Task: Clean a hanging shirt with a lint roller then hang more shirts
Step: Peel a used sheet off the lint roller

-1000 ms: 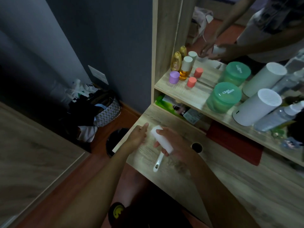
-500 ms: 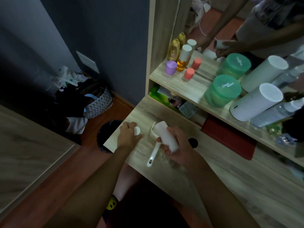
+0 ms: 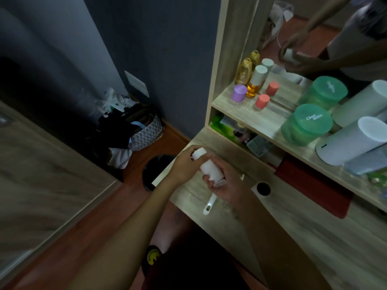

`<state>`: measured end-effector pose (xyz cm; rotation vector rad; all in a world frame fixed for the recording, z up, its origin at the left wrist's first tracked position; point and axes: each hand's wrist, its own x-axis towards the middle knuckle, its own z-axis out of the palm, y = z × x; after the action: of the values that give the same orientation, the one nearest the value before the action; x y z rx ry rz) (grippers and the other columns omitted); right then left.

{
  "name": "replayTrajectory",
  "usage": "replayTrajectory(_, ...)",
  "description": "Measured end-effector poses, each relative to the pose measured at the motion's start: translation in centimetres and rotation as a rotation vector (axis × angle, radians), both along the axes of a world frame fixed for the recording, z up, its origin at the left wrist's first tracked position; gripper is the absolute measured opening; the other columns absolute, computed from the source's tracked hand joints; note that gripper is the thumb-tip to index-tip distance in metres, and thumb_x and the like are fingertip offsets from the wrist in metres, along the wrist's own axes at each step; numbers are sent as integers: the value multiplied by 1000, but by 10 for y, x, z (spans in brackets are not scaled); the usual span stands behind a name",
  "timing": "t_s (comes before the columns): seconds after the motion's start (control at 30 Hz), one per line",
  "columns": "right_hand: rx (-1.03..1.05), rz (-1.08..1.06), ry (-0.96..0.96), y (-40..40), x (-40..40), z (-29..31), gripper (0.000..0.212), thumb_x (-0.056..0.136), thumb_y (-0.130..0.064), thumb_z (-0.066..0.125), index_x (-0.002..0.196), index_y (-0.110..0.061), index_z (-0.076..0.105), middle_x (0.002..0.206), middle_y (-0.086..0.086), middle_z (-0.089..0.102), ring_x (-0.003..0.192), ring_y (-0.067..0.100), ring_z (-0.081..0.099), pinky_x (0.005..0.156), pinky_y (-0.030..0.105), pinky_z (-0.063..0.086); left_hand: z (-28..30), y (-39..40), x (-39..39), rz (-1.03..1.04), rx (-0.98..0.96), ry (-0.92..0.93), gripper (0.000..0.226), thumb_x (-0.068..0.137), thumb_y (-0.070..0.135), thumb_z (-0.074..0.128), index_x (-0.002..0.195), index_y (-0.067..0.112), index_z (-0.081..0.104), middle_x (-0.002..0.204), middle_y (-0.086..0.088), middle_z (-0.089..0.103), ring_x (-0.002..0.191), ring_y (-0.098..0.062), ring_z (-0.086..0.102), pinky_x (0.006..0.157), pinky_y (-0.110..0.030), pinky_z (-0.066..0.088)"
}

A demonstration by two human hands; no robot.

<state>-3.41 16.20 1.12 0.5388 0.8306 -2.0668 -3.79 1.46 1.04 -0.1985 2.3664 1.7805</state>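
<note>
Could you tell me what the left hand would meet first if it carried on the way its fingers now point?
It is already there: the left hand closes on the top end of the lint roller, which the right hand holds.

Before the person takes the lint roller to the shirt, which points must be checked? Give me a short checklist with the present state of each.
1. Right hand grips the lint roller: ok.
2. Left hand is on the roller's top end: ok.
3. Roller's sticky sheet is exposed: cannot tell.
4. Handle hangs free over the desk: ok.
5. Hanging shirt is in view: not ok.
</note>
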Motion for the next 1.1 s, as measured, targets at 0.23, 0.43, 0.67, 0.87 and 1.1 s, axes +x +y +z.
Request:
replayTrajectory(0.23,-8,-149,-270,-16,4,-9,65,81,-42,69,125,4,53,115,23,63,91,28,65,67,32,59,-1,-33,7,241,14,8,35,84,38,70,111,19,59,103,5,62,96,-19,64,77,-40,59)
replayTrajectory(0.43,89,-102,-265,-28,8,-11,30,91,-23,51,109,1,53,95,18,59,74,23,61,71,38,59,2,-60,12,338,33,-16,31,85,37,68,109,20,56,109,-8,62,97,-23,65,66,-32,58)
replayTrajectory(0.67,698,208,209,-40,0,-43,34,91,8,48,124,4,53,116,20,61,83,20,63,67,26,59,-1,-73,24,443,38,-58,25,87,34,66,107,23,54,108,-6,62,96,-22,64,72,-38,58)
replayTrajectory(0.87,1457,422,835,-42,9,-65,16,93,-5,52,106,-5,62,110,11,69,105,26,64,85,30,48,-4,-85,33,479,23,-91,29,86,36,67,108,22,55,109,-7,63,100,-25,64,81,-47,58)
replayTrajectory(1.1,1598,429,978,-48,14,-70,14,90,0,50,96,-6,61,98,12,68,91,23,64,81,32,52,-6,-94,39,501,44,-107,27,86,34,68,104,19,55,108,-12,63,101,-32,64,77,-47,57)
